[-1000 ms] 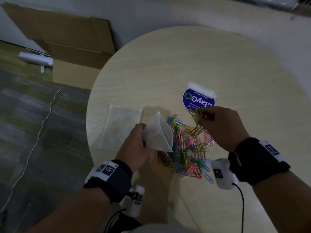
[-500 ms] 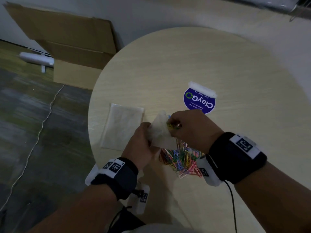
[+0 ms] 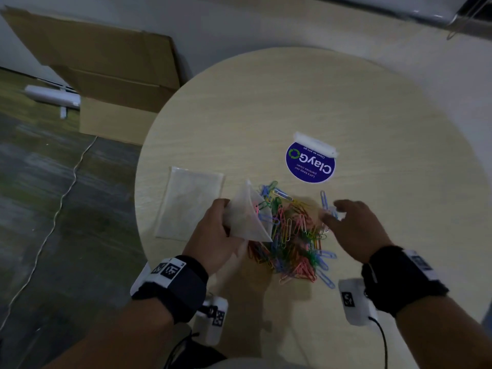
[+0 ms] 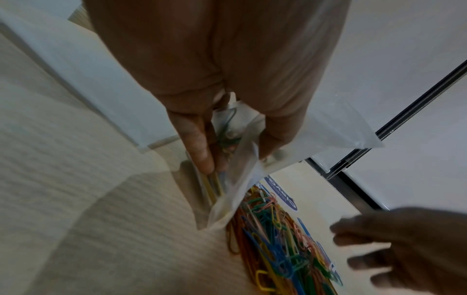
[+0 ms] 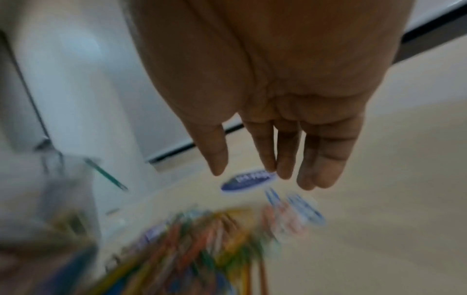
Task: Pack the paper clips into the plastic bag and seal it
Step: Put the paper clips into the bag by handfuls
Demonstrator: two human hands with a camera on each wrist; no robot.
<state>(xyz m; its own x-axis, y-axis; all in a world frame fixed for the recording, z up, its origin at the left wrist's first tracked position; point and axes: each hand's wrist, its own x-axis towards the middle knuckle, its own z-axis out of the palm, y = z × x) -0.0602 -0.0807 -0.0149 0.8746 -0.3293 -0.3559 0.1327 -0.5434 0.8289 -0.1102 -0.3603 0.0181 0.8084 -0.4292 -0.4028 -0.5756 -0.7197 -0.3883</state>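
Right hand (image 3: 354, 230) back from bag (image 3: 246, 218) (empty)

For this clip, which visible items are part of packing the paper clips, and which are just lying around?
Part of the job:
- plastic bag, held open by the left hand
- pile of coloured paper clips
- right hand, empty, fingers spread by the pile

Lying about:
- second flat clear bag on the table
- blue round sticker
- cardboard box on the floor

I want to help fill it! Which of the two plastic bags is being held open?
The plastic bag in the left hand, standing beside the paper clips. The other bag lies flat on the table, untouched.
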